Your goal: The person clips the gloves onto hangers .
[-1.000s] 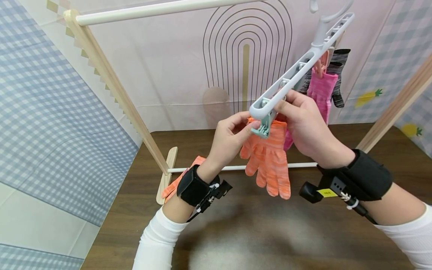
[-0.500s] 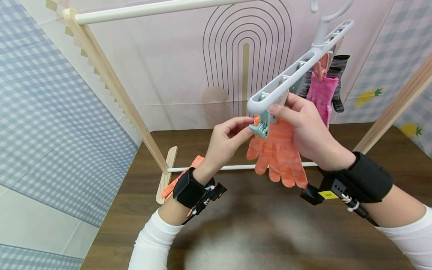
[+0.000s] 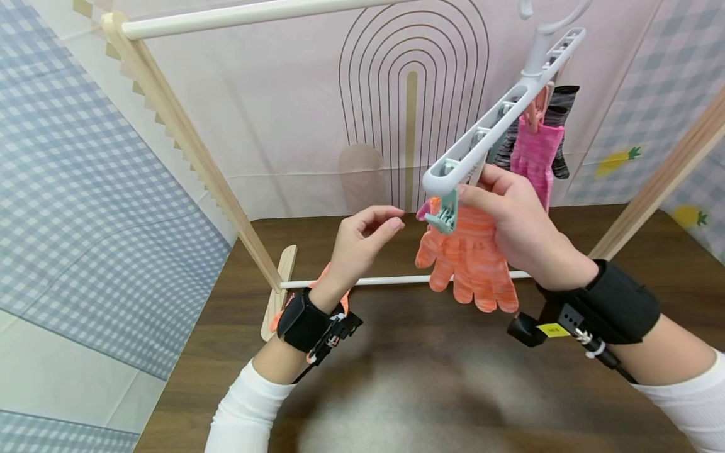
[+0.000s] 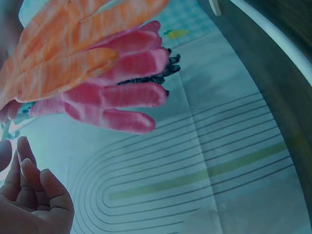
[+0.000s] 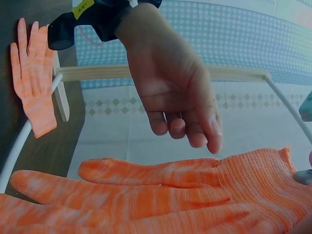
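Note:
My right hand pinches a pale clothes peg on the white hanger, at the cuff of an orange glove. That glove hangs fingers down; in the right wrist view a grey peg tip sits on its cuff. Beside it, at the hanger's near end, hangs a mint peg. My left hand is off to the left, holding nothing, with its fingers loosely bent. Behind the orange glove hangs a pink glove, mostly hidden in the head view.
A second orange glove lies by the rack's left foot. Farther along the hanger hang another pink glove and a black-grey knitted item. The rack has a white top rail and a low white bar.
My left hand has let go at the glove's cuff and moved left and down. The orange glove has swung right from its earlier position, while my right hand stays at the peg.

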Available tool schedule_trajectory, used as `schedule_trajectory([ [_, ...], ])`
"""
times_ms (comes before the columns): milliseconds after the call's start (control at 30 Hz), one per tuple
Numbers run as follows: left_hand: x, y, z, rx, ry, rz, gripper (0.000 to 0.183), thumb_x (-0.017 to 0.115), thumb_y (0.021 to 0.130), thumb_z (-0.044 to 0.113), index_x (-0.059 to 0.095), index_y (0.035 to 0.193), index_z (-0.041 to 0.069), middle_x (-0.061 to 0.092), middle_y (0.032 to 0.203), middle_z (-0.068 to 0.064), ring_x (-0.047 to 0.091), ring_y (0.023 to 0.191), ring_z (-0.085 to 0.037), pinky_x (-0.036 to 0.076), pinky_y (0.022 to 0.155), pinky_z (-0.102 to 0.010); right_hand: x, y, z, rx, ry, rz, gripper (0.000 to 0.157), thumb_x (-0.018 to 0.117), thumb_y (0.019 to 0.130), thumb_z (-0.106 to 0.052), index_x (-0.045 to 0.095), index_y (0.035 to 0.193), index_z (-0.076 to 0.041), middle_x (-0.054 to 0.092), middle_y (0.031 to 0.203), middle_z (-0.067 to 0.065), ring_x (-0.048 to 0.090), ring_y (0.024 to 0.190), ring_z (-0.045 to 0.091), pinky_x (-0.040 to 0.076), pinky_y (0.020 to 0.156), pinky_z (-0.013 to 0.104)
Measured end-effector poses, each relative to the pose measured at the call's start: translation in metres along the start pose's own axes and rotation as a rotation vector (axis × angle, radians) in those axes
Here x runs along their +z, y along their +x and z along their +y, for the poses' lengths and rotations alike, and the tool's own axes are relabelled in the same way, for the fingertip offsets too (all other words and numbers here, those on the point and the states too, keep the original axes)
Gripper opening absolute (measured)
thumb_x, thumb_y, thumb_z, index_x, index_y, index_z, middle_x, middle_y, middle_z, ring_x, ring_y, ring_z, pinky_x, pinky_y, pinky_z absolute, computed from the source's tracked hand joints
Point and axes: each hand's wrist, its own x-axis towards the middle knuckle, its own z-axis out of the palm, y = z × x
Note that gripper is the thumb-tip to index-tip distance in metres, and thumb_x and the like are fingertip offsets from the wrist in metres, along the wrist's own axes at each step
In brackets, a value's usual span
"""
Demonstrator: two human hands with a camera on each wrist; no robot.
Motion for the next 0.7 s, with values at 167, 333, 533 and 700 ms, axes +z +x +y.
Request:
schedule_trajectory([
  [167, -0.008, -0.003, -0.007, -0.02, 0.022, 0.005, 0.015, 0.058, 0.085, 0.012, 0.062, 0.092, -0.001, 0.062, 0.085, -0.018, 0.056, 0.074, -0.009, 0.044, 0.066, -0.021, -0.002, -0.002, 0.001, 0.0, 0.006, -0.012, 0.025, 0.055, 0.085, -0.006, 0.054, 0.11, -0.007, 0.064, 0.095, 0.0, 0.06, 0.082, 0.009, 0.048, 0.074, 0.02],
  [333, -0.015, -0.006, -0.004, -0.051, 0.081, 0.004, 0.013, 0.057, 0.085, 0.009, 0.061, 0.088, -0.003, 0.061, 0.084, -0.018, 0.052, 0.07, -0.006, 0.042, 0.064, -0.019, -0.004, -0.004, 0.002, 0.007, -0.006, -0.019, 0.024, 0.057, 0.085, -0.007, 0.054, 0.109, -0.007, 0.064, 0.091, 0.0, 0.061, 0.079, 0.009, 0.049, 0.073, 0.021],
  [533, -0.024, -0.009, -0.001, -0.113, 0.176, -0.003, 0.014, 0.058, 0.085, 0.011, 0.06, 0.086, -0.003, 0.059, 0.08, -0.015, 0.047, 0.067, -0.008, 0.038, 0.061, -0.019, -0.008, -0.005, 0.005, 0.002, -0.012, -0.036, 0.023, 0.055, 0.085, -0.004, 0.054, 0.108, -0.006, 0.064, 0.092, 0.001, 0.062, 0.081, 0.009, 0.049, 0.073, 0.021],
  [700, -0.034, -0.006, -0.027, -0.134, 0.256, -0.004, 0.017, 0.059, 0.084, 0.021, 0.061, 0.084, 0.004, 0.055, 0.074, -0.002, 0.046, 0.067, -0.011, 0.038, 0.061, -0.021, -0.01, -0.006, 0.007, -0.014, -0.026, -0.055, 0.02, 0.053, 0.085, -0.002, 0.058, 0.104, -0.007, 0.066, 0.089, 0.001, 0.062, 0.079, 0.01, 0.05, 0.072, 0.021],
])
